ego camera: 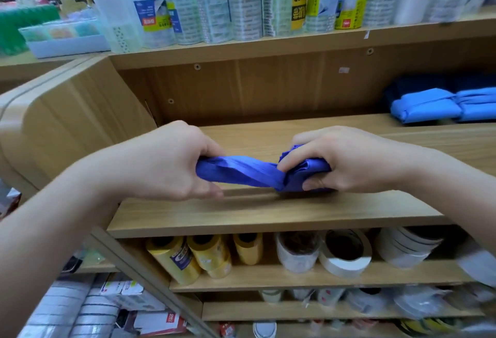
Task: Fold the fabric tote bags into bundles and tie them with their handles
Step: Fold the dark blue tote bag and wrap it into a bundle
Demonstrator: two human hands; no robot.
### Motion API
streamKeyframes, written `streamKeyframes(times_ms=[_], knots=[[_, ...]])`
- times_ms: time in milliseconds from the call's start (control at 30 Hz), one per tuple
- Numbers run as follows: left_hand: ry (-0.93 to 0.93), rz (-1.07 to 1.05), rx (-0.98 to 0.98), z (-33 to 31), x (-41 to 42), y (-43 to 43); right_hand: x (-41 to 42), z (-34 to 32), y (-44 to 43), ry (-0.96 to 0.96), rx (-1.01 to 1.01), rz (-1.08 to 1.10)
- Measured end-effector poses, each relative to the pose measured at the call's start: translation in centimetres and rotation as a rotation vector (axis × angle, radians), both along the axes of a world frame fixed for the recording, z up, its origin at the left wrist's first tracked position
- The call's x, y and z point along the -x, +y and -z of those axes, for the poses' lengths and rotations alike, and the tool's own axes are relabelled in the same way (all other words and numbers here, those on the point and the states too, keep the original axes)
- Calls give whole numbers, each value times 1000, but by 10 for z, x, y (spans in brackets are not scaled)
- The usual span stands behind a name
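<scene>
- The left hand point(171, 160) is gripping the left end of the blue tote bag point(241, 171).
- The bag's long axis is running left-right above the wooden shelf point(268, 211).
- The right hand point(349, 160) is pinching the bunched right end.

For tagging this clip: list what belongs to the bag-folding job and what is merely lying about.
Job: blue tote bag, held between left hand and right hand; folded light-blue bundles on the shelf.
Lying about: packaged tape rolls above; yellow rolls and white tape rolls below; pale tray.
</scene>
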State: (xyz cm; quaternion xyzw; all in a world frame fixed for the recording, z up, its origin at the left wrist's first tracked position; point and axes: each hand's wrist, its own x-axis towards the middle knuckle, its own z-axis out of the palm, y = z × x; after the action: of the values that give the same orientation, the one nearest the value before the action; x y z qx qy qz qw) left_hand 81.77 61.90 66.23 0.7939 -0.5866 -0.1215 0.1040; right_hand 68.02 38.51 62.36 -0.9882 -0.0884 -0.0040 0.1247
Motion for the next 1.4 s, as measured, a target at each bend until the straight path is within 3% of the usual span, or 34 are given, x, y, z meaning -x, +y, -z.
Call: streamKeyframes(times_ms=[33,100,167,267,400,500,567,667,733,900,1000,1100,1167,1300,1333,1400], knots=[[-131,-26,-59,1,-3,-1,0,0,0,-1,-29,-3],[-138,-8,-146,5,-7,0,1,-4,-1,-12,-67,5],[173,57,-131,6,-10,8,3,-9,-2,-19,-49,35],[797,183,97,7,-18,17,4,-13,-1,-68,100,33],[1310,256,434,29,-24,10,6,-8,6,-147,173,25],[1629,365,513,45,-24,4,13,-4,8,-304,257,-5],[1695,428,490,50,-20,-2,14,-2,12,-268,349,7],[1543,460,422,55,-5,-12,11,0,20,-164,429,50],[1554,417,486,54,4,-17,7,0,19,-182,437,65],[1642,-244,973,60,6,-21,5,2,-1,-305,187,55],[1458,-443,978,58,11,-21,-1,-2,-4,-235,100,36],[1187,-326,932,46,6,-7,-3,-8,-7,-141,-9,15],[758,-160,852,33,3,6,-3,-11,-7,-64,-101,-1],[-443,107,535,16,17,0,-3,-13,-6,94,-183,-63],[-613,152,512,17,19,-6,-3,-13,-4,122,-199,-78],[-625,258,523,18,18,-16,-3,-13,-3,151,-237,-92]])
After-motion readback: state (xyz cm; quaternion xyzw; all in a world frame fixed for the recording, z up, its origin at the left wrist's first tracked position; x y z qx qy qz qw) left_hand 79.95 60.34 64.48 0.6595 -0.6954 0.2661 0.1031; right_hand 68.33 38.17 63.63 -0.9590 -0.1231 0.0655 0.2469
